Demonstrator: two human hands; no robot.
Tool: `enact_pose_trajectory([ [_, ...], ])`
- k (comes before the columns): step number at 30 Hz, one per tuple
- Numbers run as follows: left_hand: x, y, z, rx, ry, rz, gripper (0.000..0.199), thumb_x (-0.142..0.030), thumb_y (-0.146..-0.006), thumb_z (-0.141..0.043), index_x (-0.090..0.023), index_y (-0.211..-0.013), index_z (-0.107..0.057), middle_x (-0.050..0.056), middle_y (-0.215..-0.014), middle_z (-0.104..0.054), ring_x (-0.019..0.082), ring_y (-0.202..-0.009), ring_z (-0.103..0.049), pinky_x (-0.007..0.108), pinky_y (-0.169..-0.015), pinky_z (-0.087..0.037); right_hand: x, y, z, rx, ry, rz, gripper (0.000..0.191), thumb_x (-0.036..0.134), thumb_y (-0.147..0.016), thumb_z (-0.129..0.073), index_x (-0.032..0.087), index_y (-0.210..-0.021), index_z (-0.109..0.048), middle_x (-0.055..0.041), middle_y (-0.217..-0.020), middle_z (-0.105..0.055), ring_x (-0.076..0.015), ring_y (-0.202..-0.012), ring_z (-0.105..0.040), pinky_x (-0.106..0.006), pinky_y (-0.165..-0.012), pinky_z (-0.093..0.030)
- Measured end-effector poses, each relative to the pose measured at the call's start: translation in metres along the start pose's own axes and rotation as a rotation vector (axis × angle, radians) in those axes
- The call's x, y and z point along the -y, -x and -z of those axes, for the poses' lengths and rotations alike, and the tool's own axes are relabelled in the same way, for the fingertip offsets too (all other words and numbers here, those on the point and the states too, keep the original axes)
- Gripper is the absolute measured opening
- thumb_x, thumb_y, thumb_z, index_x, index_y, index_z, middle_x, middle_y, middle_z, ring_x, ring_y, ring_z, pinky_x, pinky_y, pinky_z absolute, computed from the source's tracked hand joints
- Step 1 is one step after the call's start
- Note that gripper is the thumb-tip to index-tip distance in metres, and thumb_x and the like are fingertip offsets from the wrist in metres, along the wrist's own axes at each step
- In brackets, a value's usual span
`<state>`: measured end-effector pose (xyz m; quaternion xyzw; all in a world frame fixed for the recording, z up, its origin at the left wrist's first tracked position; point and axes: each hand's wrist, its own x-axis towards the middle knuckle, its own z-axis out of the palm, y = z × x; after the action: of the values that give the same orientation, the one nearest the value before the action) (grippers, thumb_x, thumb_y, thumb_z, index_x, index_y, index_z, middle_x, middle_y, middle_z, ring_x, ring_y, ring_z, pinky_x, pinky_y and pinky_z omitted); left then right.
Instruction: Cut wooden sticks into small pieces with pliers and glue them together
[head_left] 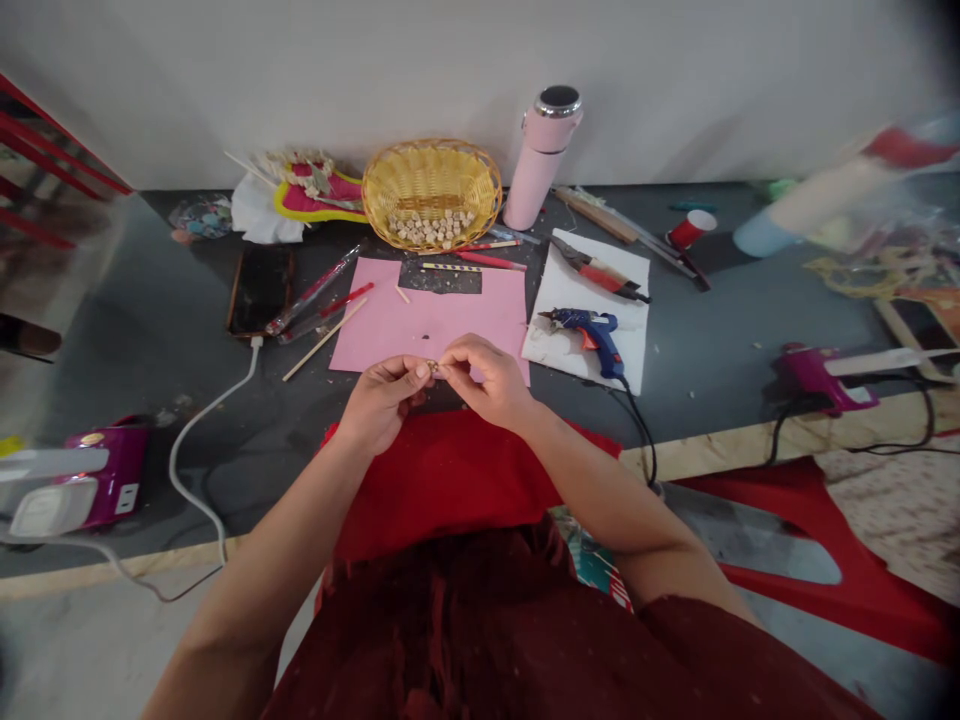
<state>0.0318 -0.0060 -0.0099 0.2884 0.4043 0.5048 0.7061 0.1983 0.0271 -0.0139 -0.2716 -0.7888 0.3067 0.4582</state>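
Observation:
My left hand (382, 400) and my right hand (491, 380) meet above the near edge of a pink sheet (465, 320). Between their pinched fingertips is a small pale brown piece (433, 368), too small to make out clearly; both hands touch it. Beyond the sheet stands an oval wicker basket (431, 160) holding several small pale pieces (431, 229). A thin wooden stick (324, 340) lies across the sheet's left edge. To the right, a blue glue gun (592, 333) and red-handled pliers (604, 277) rest on a white board (559, 265).
A pink bottle (541, 160) stands right of the basket. A phone (260, 290) with a white cable lies at the left. Purple power sockets (124, 480) sit at the left front and far right. A red spool (690, 230) stands at the back right.

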Motion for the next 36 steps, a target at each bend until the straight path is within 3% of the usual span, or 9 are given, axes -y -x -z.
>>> enact_pose_trajectory([
  [10, -0.0014, 0.0013, 0.0002, 0.006, 0.022, 0.021, 0.018, -0.028, -0.064, -0.081, -0.014, -0.070, -0.071, 0.001, -0.064, -0.062, 0.006, -0.054, -0.046, 0.019, -0.053, -0.035, 0.0006, -0.0001, 0.0003, -0.026, -0.054, -0.022, 0.006, 0.019, -0.091, -0.053, 0.019, -0.087, -0.057, -0.0017, -0.081, -0.057, -0.0106, -0.074, -0.053, -0.026, -0.067, -0.045],
  [14, -0.0044, 0.0028, -0.0005, 0.048, 0.054, 0.071, 0.019, -0.030, -0.069, -0.077, -0.013, -0.074, -0.071, 0.001, -0.064, -0.060, 0.005, -0.053, -0.044, 0.019, -0.053, -0.035, -0.0009, 0.0013, 0.0004, -0.057, -0.154, -0.090, 0.010, 0.025, -0.090, -0.055, 0.019, -0.097, -0.057, -0.0011, -0.084, -0.056, -0.0096, -0.071, -0.052, -0.025, -0.065, -0.046],
  [18, -0.0036, 0.0027, -0.0010, 0.037, 0.027, 0.078, 0.021, -0.033, -0.069, -0.077, -0.013, -0.072, -0.070, 0.002, -0.065, -0.061, 0.006, -0.053, -0.045, 0.020, -0.053, -0.036, -0.0024, 0.0013, -0.0004, -0.008, -0.179, -0.089, 0.019, 0.027, -0.088, -0.058, 0.019, -0.106, -0.058, -0.0035, -0.094, -0.056, -0.0091, -0.073, -0.052, -0.025, -0.064, -0.047],
  [28, 0.0004, 0.0017, -0.0002, 0.032, -0.101, -0.026, 0.025, -0.039, -0.071, -0.075, -0.015, -0.073, -0.071, 0.002, -0.066, -0.064, 0.006, -0.052, -0.045, 0.021, -0.052, -0.034, 0.0007, -0.0029, 0.0019, 0.012, -0.140, -0.059, 0.011, 0.025, -0.088, -0.058, 0.019, -0.096, -0.064, -0.0042, -0.089, -0.061, -0.0114, -0.078, -0.057, -0.027, -0.067, -0.048],
  [36, -0.0016, 0.0023, 0.0024, 0.072, -0.091, 0.023, 0.020, -0.033, -0.068, -0.078, -0.014, -0.069, -0.071, 0.001, -0.063, -0.062, 0.006, -0.053, -0.046, 0.020, -0.053, -0.035, 0.0008, -0.0015, 0.0039, 0.064, -0.132, -0.029, 0.010, 0.024, -0.089, -0.057, 0.018, -0.095, -0.063, -0.0038, -0.089, -0.059, -0.0108, -0.076, -0.055, -0.027, -0.067, -0.047],
])
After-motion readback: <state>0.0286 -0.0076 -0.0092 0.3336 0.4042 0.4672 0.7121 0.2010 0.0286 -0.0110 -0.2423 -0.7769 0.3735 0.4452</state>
